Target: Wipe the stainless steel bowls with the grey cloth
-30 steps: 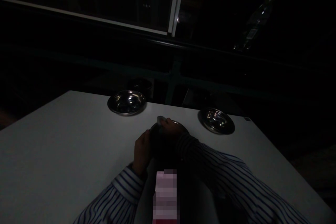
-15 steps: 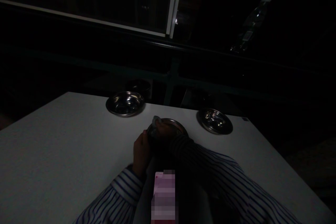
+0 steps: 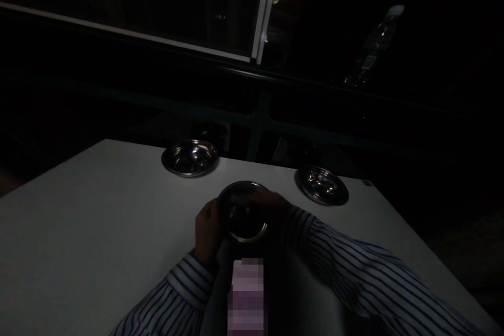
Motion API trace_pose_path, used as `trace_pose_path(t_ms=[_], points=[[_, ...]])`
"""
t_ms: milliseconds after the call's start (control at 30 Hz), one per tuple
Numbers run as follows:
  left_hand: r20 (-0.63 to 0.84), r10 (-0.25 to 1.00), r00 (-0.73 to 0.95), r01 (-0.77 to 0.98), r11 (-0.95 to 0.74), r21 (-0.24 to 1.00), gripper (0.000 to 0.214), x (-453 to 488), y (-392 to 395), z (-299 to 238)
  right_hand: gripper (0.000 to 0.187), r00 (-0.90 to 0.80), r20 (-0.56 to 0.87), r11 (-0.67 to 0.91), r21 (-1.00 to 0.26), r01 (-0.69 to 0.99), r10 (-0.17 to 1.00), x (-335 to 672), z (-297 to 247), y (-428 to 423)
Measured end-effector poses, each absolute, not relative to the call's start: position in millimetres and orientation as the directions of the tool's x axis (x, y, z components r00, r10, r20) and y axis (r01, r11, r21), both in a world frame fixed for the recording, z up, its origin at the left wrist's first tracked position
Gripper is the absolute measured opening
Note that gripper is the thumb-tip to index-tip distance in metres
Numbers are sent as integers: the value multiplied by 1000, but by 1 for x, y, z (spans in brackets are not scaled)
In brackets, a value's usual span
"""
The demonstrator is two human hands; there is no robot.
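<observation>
A steel bowl [image 3: 244, 240] is in front of me near the middle of the white table. Its left rim is gripped by my left hand [image 3: 207, 231], with the fingers closed against the side. My right hand [image 3: 272, 208] reaches over the right part of the bowl, its fingers bent around a pale cloth [image 3: 239, 199] that shows dimly against the inside wall. Deep shadow hides most of the right fingers and much of the cloth.
Two more steel bowls stand near the far edge of the white table [image 3: 137, 205]: one on the left [image 3: 189, 158], one on the right [image 3: 323, 186]. A clear bottle [image 3: 370, 55] is beyond the table. A partly blurred pink object [image 3: 247, 289] lies low in front.
My right hand has moved from the bowl's far left rim to its right side, taking the cloth inside. More of the bowl's interior shows. My left hand stays on the rim.
</observation>
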State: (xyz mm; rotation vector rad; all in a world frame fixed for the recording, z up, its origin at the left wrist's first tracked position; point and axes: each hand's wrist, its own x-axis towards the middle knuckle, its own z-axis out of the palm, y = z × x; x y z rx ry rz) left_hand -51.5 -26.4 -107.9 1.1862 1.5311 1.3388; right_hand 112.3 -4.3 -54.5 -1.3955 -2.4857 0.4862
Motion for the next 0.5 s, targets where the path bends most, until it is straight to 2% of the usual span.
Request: trace_pose_path(t_ms=[67, 133, 233, 300, 500], points=[[26, 967, -255, 139, 10, 990, 39, -51, -27, -105, 35, -528, 91, 525, -337, 782, 845, 108, -47, 3], [40, 970, -242, 150, -4, 989, 36, -50, -27, -103, 36, -584, 101, 592, -202, 780, 805, 97, -45, 10], [35, 972, -232, 192, 10, 981, 31, -52, -26, -103, 33, -694, 28, 695, -43, 718, 719, 80, -49, 20], [25, 973, -229, 183, 18, 983, 30, -53, -25, -104, 34, -722, -18, 721, -26, 692, 692, 77, -53, 26], [47, 982, -181, 95, -30, 995, 35, -55, -23, -107, 39, -668, -70, 670, 8, 743, 741, 85, -54, 39]])
